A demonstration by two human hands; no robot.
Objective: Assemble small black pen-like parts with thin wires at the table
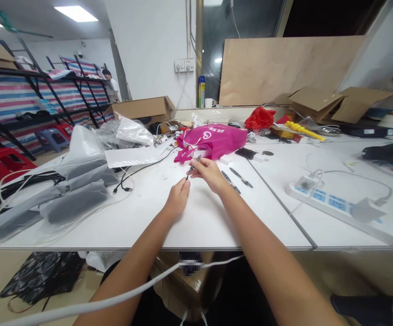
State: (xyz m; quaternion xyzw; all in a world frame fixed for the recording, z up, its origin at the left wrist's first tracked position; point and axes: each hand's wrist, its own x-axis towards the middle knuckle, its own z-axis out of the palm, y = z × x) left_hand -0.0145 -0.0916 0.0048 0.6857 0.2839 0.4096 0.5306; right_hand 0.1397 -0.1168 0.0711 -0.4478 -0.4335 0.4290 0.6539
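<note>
Pen: a slim dark pen (193, 165) sat tilted between both hands, just above the white desk (216, 222), its upper end pointing up and away toward the pink bag.
Right hand: the right hand (209, 173) had its fingers curled over the pen's upper part, grip closed on it, wrist low and forearm stretched in from the lower right.
Left hand: the left hand (178, 198) lay knuckles-up on the desk, fingertips pinched at the pen's lower tip; grip looked closed on that end, though the fingers themselves were hidden under the hand.
Arms: both bare forearms ran forward and met near the middle of the desk, the left one shorter in reach.
Pink bag: a bright pink bag (213, 140) lay just beyond the hands, its handles trailing toward them.
Spare pens: two more dark pens (237, 177) rested flat just to the right of the right hand.
Power strip: a white power strip (332, 201) stretched along the right half of the desk, well apart from the hands.
Wrapped goods: grey items in clear plastic bags (67, 199) were piled on the left, with black cables (124, 181) looping beside them.
Cable: a white cable (121, 296) hung across the near edge, under the arms.
</note>
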